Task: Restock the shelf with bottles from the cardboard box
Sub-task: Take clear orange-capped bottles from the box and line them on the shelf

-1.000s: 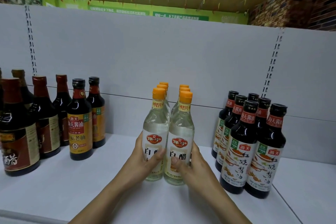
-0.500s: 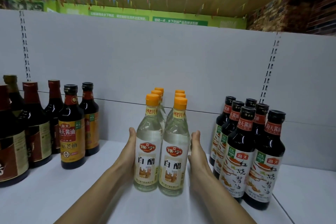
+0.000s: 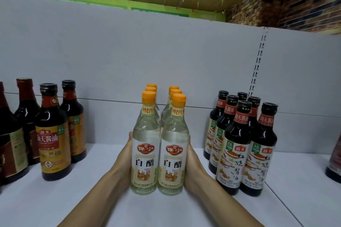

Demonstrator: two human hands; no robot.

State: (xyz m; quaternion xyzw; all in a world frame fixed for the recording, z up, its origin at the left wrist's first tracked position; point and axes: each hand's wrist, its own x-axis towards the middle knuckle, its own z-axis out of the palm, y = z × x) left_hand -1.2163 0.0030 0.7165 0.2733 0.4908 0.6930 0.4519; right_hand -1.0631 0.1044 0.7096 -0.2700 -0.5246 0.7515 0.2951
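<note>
Six orange-capped white vinegar bottles (image 3: 145,155) stand in two rows of three. To their right are six black-capped red-braising soy sauce bottles (image 3: 232,155). On the left are two gold-labelled soy sauce bottles (image 3: 50,145) and two red-capped dark bottles (image 3: 25,101).

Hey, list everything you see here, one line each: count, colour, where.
white vinegar bottles: six, clear with orange caps, two rows of three, shelf centre
white-label soy bottles: six, dark, black caps, right of the vinegar
yellow-label soy bottles: two, dark, black caps, left
red-capped bottles: at least two, dark, far left, cut off
shelf: one, white, under everything
brick wall: one, red-brown, upper right
left hand: one, flat against left front vinegar bottle
right hand: one, flat against right front vinegar bottle
</note>
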